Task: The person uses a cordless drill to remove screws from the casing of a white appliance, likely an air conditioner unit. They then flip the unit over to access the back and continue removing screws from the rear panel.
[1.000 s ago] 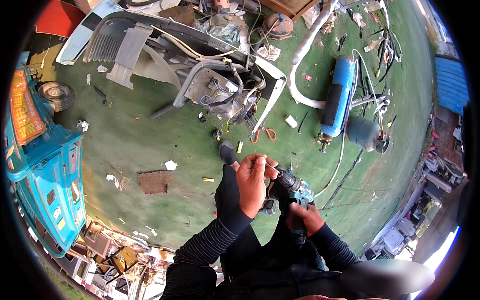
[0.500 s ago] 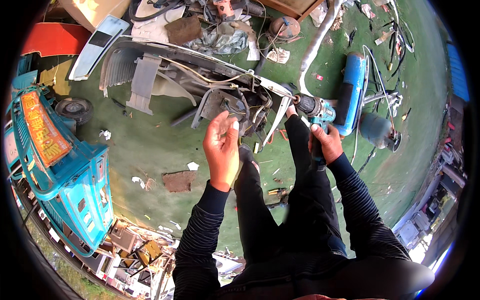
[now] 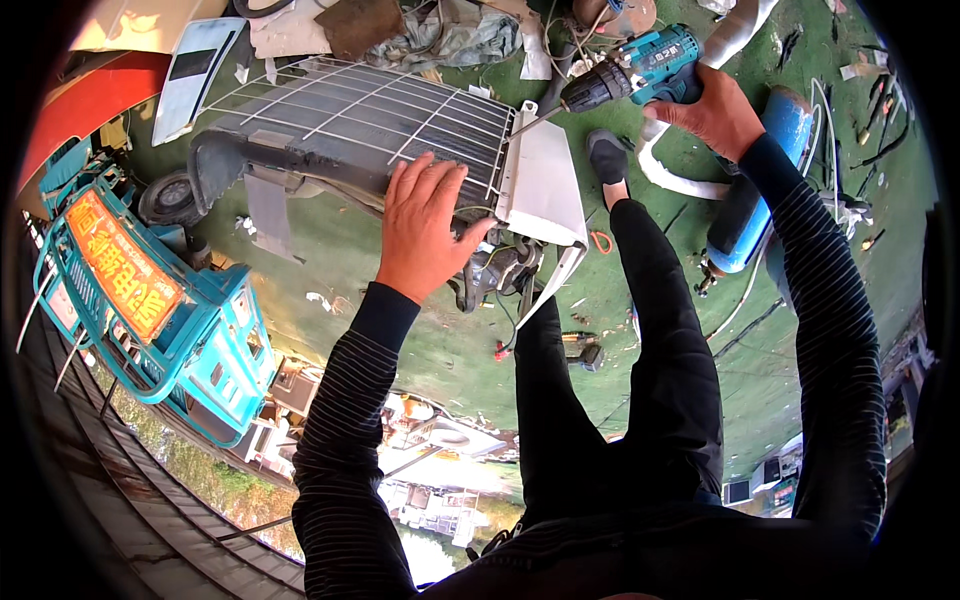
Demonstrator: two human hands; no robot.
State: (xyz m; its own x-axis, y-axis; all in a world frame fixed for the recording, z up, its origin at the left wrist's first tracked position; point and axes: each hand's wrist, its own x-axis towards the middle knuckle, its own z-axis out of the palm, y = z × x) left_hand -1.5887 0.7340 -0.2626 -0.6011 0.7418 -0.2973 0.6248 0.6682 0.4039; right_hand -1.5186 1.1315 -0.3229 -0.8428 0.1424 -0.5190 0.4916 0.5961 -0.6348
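Note:
A teal and black cordless drill (image 3: 662, 62) is gripped in my right hand (image 3: 728, 112), held level with its chuck to the left. Its long thin bit reaches the corner of a metal unit beside a white side panel (image 3: 545, 185); whether it touches is too fine to tell. The unit has a white wire grille (image 3: 350, 105) across it, and exposed mechanical parts (image 3: 505, 268) hang at its near right. My left hand (image 3: 425, 230) rests on the unit's near edge, fingers laid over the edge of the grille and thumb apart by the side panel.
A blue gas cylinder (image 3: 745, 235) lies on the green floor at the right, beside a white wrapped pipe (image 3: 675, 180) and loose hoses. Crumpled grey plastic (image 3: 450, 40) lies beyond the unit. At the left stand a wheel (image 3: 168, 198) and a teal vehicle (image 3: 190, 330).
My right hand has raised the drill up and away from my legs. The unit has tilted, its grille now facing up, and my left hand has come onto its edge. My view has shifted.

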